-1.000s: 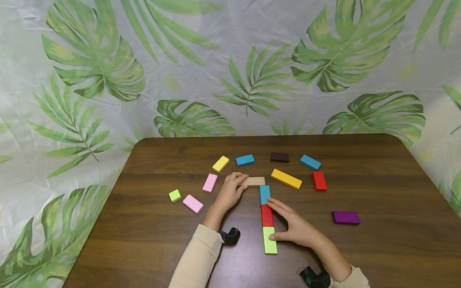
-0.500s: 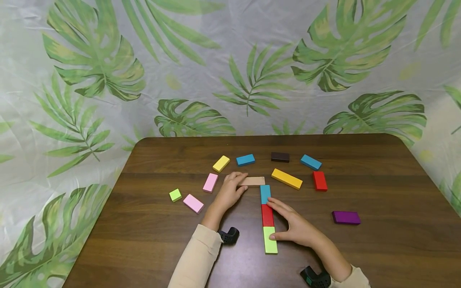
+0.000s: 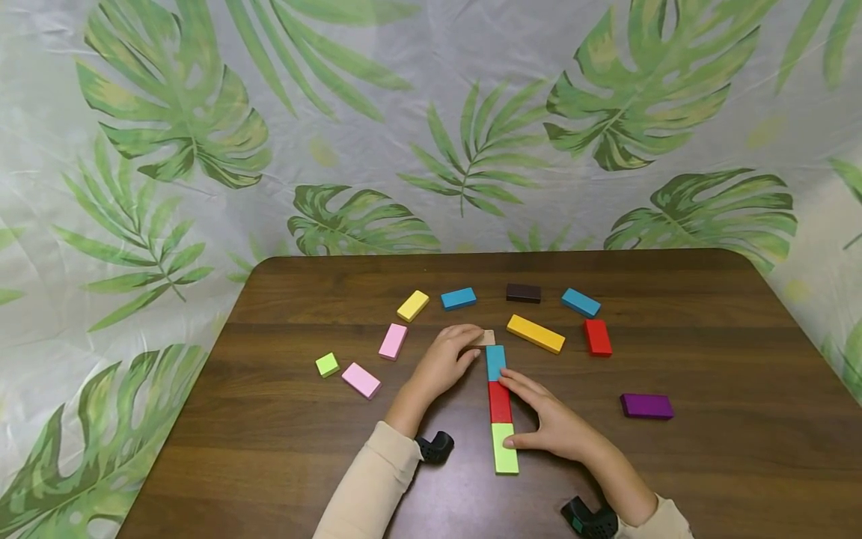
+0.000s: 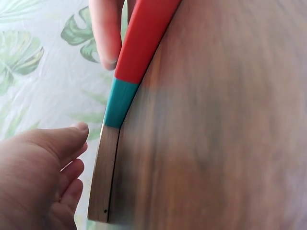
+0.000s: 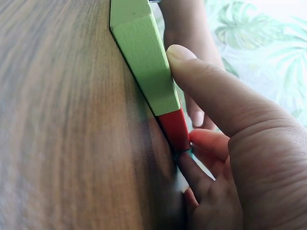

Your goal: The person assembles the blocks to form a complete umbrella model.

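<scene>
The left hand has slid right, closer to the row, and now hides more of the tan block. The tan block's right end is where it was, against the far end of the row, so it seems the hand moved and the tan block did not. For the work, that likely means the join is safe and the hand is just nearer to it. The left fingers are loosely bent over the tan block, and the left wrist view shows a gap by the thumb; no grip shows.

The right hand is spread wide along the row's right side. Its thumb touches the green block at the near end, and its fingers touch near where the red and blue parts meet. It pinches nothing.

Around the row lie more blocks on the bench. The orange block is near the row's far end, to the right, and could get bumped. The brown block is beyond the row. The purple block is well to its right. The yellow block is off to its left.
</scene>
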{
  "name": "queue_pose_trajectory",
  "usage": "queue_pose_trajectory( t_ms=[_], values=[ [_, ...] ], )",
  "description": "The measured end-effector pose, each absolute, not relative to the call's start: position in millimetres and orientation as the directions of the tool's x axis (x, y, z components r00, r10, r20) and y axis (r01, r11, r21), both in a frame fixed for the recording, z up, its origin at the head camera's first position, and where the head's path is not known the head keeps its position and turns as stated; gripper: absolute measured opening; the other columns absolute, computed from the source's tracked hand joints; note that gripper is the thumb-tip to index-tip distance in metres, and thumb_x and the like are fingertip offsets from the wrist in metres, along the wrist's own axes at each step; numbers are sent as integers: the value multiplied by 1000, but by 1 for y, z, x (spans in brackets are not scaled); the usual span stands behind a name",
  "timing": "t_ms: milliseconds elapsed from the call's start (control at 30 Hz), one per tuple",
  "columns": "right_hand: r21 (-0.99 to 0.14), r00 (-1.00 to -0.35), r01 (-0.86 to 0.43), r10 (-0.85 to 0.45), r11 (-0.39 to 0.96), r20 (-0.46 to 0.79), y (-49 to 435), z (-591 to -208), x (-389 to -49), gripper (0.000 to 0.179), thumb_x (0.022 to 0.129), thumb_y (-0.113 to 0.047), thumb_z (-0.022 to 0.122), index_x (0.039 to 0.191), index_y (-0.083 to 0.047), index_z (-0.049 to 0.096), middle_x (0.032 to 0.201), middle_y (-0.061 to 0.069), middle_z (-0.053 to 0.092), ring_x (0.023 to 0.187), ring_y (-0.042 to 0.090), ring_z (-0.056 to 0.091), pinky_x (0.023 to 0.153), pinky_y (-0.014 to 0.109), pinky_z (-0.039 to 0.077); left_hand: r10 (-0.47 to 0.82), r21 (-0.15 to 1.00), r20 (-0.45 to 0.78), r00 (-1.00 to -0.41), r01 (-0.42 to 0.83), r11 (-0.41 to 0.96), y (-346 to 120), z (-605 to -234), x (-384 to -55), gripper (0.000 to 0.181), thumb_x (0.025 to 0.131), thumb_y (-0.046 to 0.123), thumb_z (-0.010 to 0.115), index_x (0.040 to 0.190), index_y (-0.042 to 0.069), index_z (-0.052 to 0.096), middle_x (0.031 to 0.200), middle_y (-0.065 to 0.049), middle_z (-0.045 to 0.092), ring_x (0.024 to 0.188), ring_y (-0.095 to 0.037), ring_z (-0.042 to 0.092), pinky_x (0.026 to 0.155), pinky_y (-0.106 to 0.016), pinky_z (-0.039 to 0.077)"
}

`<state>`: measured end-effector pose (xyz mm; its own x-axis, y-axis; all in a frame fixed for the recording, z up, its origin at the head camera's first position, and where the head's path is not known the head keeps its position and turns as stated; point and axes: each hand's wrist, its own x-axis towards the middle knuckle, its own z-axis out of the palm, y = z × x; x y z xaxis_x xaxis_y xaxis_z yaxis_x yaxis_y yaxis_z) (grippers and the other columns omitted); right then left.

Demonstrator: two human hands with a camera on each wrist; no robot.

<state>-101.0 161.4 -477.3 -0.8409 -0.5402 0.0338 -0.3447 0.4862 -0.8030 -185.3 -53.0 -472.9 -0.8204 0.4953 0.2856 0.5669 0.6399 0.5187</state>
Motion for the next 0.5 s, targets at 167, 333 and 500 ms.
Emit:
queue_pose_trajectory(
  t_ms=[167,333,500],
  values=[
    [-800,-838,-355,-543,484,43,162,-479,-101,86,68,-43,75,138,-12,36,145,1,24,130,26,22,97,54,26,527,524,266,-807,580,624,-51,-475,-185,37,88,20,59,121,4,56,122,-5,53,118,-18,43,101,-36,27],
    [-800,-838,-353,-544,486,40,162,-480,-101,86,69,-44,75,138,-13,35,145,0,23,130,27,22,96,54,26,547,522,246,-800,585,620,-53,-477,-186,44,86,29,61,122,5,56,123,-6,53,119,-19,42,102,-41,25],
    [-801,-836,-357,-547,481,44,163,-480,-102,85,69,-43,74,139,-15,35,145,0,23,130,26,21,96,55,26,582,490,196,-789,593,639,-54,-474,-186,62,78,44,66,127,8,52,127,-5,48,121,-20,38,103,-37,24]
  ],
)
